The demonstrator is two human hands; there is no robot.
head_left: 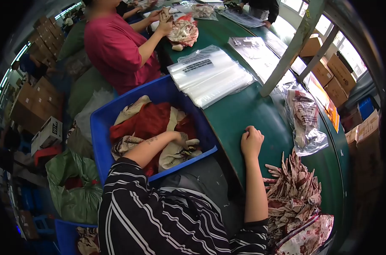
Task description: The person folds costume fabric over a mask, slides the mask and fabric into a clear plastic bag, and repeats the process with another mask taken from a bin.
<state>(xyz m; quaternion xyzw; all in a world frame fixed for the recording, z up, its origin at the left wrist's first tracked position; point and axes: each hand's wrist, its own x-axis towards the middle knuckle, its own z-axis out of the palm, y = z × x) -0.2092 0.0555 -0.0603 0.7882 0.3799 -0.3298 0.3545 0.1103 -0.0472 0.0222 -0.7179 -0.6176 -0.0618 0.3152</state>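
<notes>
My left hand [181, 138] reaches into a blue plastic bin [98, 140] and touches a cream cloth piece [172, 158] with dark markings. Its fingers are mostly hidden among the cloth, so their grip does not show. Around it lie dark red fabric [148, 121] and more cream pieces. My right hand [252, 142] rests on the green table [227, 123] with its fingers curled in and nothing visible in them. Nearest to that forearm is a pile of red-stained, glove-like pieces [293, 178] with long fingers.
Stacked clear plastic bags [212, 74] lie on the table beyond the bin. A bagged stained item [304, 114] sits at right, past a metal post [293, 51]. Across the bin, a person in a pink shirt [116, 46] handles similar pieces. A green sack [72, 187] stands at left.
</notes>
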